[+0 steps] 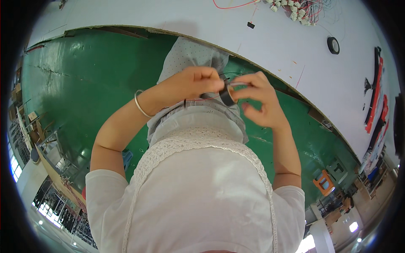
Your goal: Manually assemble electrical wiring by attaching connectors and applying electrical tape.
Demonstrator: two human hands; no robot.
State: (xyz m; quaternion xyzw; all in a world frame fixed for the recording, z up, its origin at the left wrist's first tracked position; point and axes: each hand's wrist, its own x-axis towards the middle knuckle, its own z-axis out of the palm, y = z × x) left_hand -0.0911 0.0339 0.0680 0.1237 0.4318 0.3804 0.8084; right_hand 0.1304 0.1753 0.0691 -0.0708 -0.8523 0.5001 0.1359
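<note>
In front of my lap, my left hand (202, 83) is closed in a pinch, its fingertips at a roll of black tape (226, 95). Thin wires (203, 99) pass by these fingertips, one reddish length running left below the hand to a small black piece (184, 103). What exactly lies inside the pinch is partly hidden. My right hand (260, 99) holds the tape roll from the right, with fingers at its hole and the thumb apart below. Both hands are slightly blurred.
The white tabletop (270, 46) curves around beyond my hands. On it are a bundle of wires with white connectors (297, 10), a small black part (251, 25), another black tape roll (333, 45) and red-and-black strips (373, 97). An orange stool (323, 182) stands on the green floor.
</note>
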